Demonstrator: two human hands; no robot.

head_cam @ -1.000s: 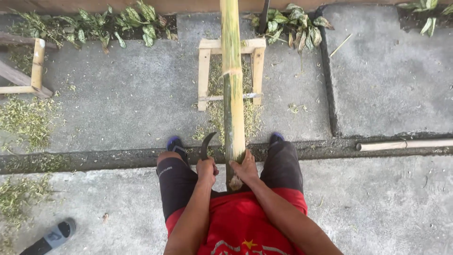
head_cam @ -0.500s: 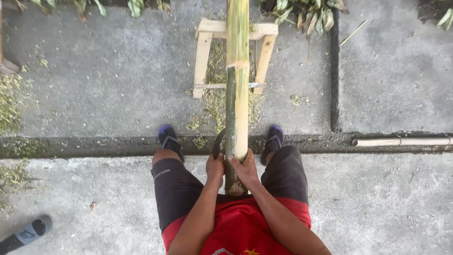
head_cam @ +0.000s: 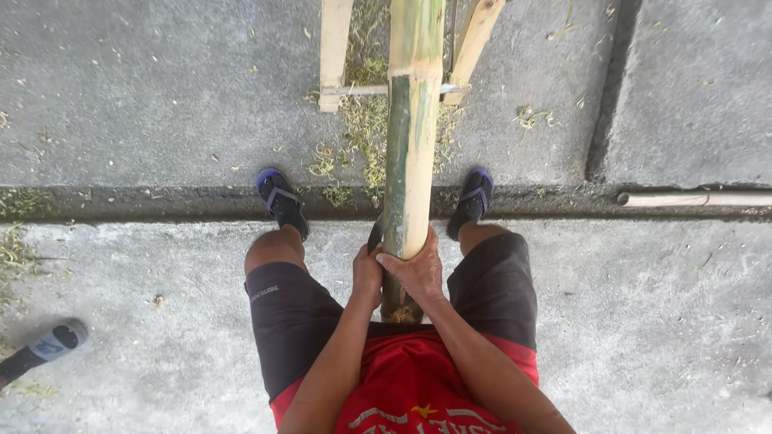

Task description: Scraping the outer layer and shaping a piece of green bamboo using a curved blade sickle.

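Nearest the camera, the person's red shirt and dark shorts fill the lower middle, both forearms reaching forward between the knees. The right hand (head_cam: 416,271) is wrapped over the near end of the bamboo pole (head_cam: 410,145), fingers curled across its front in a firm grasp. The left hand (head_cam: 367,276) sits just beside it on the pole's left side, clenched around a dark handle; a curved dark blade (head_cam: 375,233) rises from that fist and lies against the left flank of the pole. The pole's cut butt end (head_cam: 400,309) shows just below the hands, rough and fibrous, close to the person's lap.

Beyond the hands, the feet in blue-strapped sandals stand either side of the pole, left sandal (head_cam: 281,198) and right sandal (head_cam: 472,198), both at the dark groove that crosses the concrete floor (head_cam: 145,104). The pole, green and yellow, runs straight away from the person to the top edge of the view, resting on a pale wooden stand (head_cam: 335,48) whose legs straddle it. Green shavings (head_cam: 363,133) are scattered under the pole near the stand. A thin pale pipe (head_cam: 691,198) lies along the groove at the right edge, and another sandal (head_cam: 55,341) shows at the left edge
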